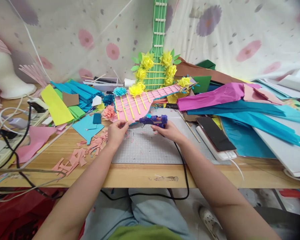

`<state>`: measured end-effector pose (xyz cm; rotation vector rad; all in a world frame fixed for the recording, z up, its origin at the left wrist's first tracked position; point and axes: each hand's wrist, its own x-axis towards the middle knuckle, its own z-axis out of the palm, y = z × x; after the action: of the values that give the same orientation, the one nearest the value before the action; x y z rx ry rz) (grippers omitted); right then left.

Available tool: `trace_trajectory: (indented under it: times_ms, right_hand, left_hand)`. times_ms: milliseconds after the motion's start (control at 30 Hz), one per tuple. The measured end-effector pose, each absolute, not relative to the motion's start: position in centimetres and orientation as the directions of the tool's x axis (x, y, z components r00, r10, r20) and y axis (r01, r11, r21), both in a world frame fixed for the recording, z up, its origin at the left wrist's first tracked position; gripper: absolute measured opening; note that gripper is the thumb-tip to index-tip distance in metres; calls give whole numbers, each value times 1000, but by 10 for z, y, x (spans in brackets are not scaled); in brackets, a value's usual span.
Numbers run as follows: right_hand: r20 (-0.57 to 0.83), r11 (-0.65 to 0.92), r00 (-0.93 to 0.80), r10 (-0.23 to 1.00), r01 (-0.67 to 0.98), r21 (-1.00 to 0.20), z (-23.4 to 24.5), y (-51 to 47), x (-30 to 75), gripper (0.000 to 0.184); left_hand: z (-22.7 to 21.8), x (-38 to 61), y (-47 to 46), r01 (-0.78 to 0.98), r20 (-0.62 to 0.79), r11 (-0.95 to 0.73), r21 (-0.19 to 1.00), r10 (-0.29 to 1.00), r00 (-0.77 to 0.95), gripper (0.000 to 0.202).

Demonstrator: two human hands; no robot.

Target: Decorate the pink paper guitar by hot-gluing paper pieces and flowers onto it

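Head cam: glue gun (153, 120) is being gripped by R hand (170, 131); L hand (117, 132) is being held pinched, contents unclear; burn's being risked w/ nozzle (141, 120) aimed close.

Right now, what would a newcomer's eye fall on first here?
Probably the green guitar shape standing at the back centre, flanked by yellow flowers. Next, the pink guitar shape in front of it, slanting up to the right. Then the purple glue gun in the right hand, above the gray mat.

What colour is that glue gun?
The glue gun is dark bluish purple, seen in the head view.
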<state>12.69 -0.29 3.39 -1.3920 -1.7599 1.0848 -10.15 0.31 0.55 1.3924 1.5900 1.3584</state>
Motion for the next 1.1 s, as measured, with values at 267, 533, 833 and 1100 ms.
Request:
trace_trajectory:
  times_ms: [267,533,833,1100]
  right_hand:
    - [53,179,-243,969,529,-830,24,2,124,44]
    - [99,225,-249,964,552,-803,21,2,123,45]
    - [112,244,-261,959,553,-797,18,5,125,44]
    - [132,267,-272,953,549,-792,16,6,126,42]
  left_hand:
    - [5,-102,2,331,178,-98,939,959,-222,22]
    - [1,-104,4,350,208,-135,927,961,-181,23]
    - [5,-101,2,346,195,-121,930,963,-187,29]
    - [6,-99,1,327,162,-104,939,974,-156,33]
